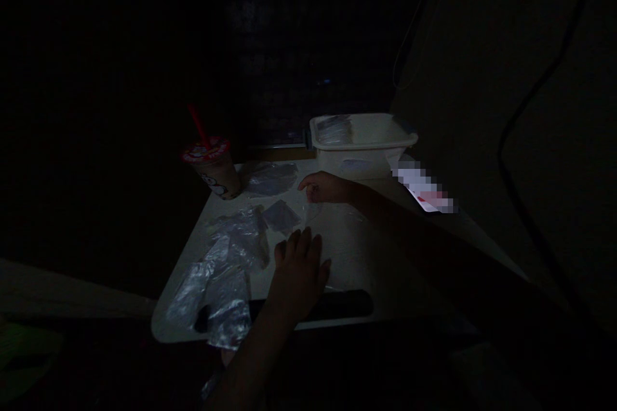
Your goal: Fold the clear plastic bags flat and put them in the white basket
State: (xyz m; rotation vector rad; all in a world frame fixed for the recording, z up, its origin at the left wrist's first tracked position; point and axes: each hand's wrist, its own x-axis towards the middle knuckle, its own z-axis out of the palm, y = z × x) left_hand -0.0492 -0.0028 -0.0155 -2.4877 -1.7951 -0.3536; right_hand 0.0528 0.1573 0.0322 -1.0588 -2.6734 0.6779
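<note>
My left hand (299,273) lies palm down near the front of the small white table, its fingers stretched and slightly apart. Farther back, my right hand (328,187) has its thumb and fingers curled together in a pinch. Faint edges of thin clear plastic (314,212) show just below that pinch and beside my left hand, though the dim light hides its full outline. To the left, crumpled clear plastic bags (236,241) spread in a loose heap, some hanging over the front edge. A small flat plastic piece (281,217) rests between the heap and my hands.
A cup with a red lid and straw (212,170) stands at the back left, near another flat clear plastic piece (270,178). Behind my right hand is a white plastic bin (359,157) with clear plastic inside. A lit phone (424,189) lies at the right on the white table (414,263).
</note>
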